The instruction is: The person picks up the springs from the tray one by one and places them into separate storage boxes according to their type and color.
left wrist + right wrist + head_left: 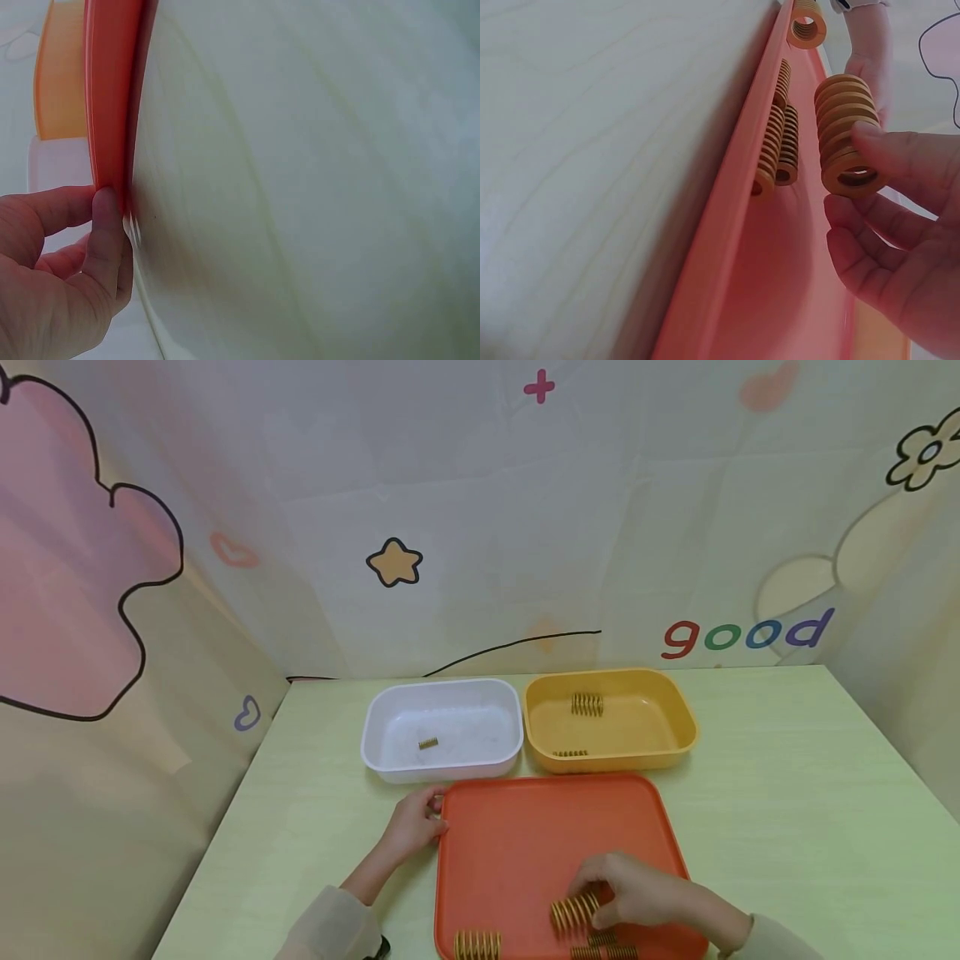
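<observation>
My right hand (637,893) pinches a large yellow coil spring (574,913) by its end, thumb opposite the fingers, over the red tray (517,835). In the right wrist view the spring (845,127) hangs above the tray floor. Smaller springs (786,146) lie together along the tray's near wall. Another large spring (477,945) lies in the near left part of the tray, cut off by the frame's edge. My left hand (412,822) holds the tray's left edge near its far corner; its thumb and fingers pinch the rim (112,150) in the left wrist view.
Behind the tray stands a white bin (442,770) with one small spring (428,743). To its right is a yellow bin (645,735) holding a large spring (587,704) and another spring (570,753), partly hidden by the front wall. A printed curtain (480,527) rises behind the table.
</observation>
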{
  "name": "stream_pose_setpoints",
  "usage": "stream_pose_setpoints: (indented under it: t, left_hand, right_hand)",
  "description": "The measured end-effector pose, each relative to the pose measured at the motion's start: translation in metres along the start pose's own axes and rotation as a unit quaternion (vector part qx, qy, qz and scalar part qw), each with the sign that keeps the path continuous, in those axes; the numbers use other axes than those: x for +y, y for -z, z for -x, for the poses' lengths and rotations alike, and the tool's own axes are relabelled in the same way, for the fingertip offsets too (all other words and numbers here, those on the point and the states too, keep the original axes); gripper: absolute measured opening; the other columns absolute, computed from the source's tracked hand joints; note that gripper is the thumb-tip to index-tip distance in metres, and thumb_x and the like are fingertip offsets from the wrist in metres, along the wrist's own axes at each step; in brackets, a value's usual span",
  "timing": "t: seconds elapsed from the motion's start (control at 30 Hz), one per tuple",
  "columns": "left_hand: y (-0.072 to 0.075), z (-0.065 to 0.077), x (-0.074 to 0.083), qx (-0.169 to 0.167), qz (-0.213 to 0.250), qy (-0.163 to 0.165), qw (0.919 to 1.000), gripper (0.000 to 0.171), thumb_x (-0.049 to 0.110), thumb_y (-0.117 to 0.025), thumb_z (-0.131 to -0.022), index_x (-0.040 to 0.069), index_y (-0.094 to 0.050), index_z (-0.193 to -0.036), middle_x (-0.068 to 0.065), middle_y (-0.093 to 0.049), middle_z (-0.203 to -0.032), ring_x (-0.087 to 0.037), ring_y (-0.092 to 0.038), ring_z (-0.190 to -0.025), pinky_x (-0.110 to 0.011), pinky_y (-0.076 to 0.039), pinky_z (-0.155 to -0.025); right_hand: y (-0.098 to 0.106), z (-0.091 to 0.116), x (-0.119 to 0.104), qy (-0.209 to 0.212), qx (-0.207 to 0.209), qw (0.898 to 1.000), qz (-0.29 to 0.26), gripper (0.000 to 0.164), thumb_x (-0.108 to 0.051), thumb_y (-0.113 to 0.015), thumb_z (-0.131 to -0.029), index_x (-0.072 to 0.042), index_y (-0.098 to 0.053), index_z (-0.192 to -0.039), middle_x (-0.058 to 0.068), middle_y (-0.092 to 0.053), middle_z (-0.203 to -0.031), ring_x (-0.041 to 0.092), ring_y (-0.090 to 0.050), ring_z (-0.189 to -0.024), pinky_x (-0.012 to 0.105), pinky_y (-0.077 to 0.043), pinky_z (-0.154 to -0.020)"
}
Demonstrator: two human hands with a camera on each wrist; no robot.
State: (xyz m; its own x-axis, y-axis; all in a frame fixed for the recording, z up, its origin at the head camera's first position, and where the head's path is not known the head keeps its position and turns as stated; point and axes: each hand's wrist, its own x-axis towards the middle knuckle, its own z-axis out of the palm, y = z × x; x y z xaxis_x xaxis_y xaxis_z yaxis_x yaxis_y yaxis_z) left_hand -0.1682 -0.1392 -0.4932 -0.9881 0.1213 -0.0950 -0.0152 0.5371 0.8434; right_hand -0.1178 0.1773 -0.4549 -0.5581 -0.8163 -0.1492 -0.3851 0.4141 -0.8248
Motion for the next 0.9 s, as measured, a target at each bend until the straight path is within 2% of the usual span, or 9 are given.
stream_pose_setpoints:
  t: [0.17, 0.47, 0.9]
  left_hand:
    - [0.0002, 0.0003, 0.0010, 0.001, -0.003, 0.001, 1.0000, 0.045, -0.013, -0.058, -0.066, -0.003, -0.055, -0.110, -0.010, -0.050, -0.079, -0.009, -0.046, -0.054, -0.022, -0.046, -0.045]
    - [0.0008, 0.0010, 0.0025, 0.001, -0.005, -0.003, 1.0000, 0.046, -0.013, -0.058, -0.065, -0.004, -0.055, -0.110, -0.010, -0.050, -0.079, -0.009, -0.045, -0.054, -0.022, -0.046, -0.046]
    - [0.0010, 0.0016, 0.0029, 0.003, -0.005, 0.000, 1.0000, 0.047, -0.013, -0.058, -0.065, -0.004, -0.054, -0.111, -0.010, -0.050, -0.079, -0.009, -0.045, -0.053, -0.021, -0.045, -0.046]
  right_hand:
    - [0.0013, -0.0001, -0.0008, -0.007, 0.012, 1.000, 0.001, 0.026, -0.011, -0.067, -0.074, -0.012, -0.063, -0.100, -0.004, -0.061, -0.097, 0.005, -0.055, -0.089, 0.022, -0.047, -0.073]
    - [0.0018, -0.0015, -0.0016, 0.007, 0.042, 0.999, 0.023, 0.026, -0.010, -0.067, -0.074, -0.011, -0.063, -0.099, -0.004, -0.061, -0.097, 0.004, -0.054, -0.088, 0.023, -0.047, -0.073]
    - [0.0094, -0.0033, -0.0041, -0.006, 0.063, 0.997, 0.040, 0.027, -0.013, -0.067, -0.074, -0.013, -0.064, -0.101, -0.004, -0.061, -0.098, 0.009, -0.056, -0.090, 0.025, -0.047, -0.073]
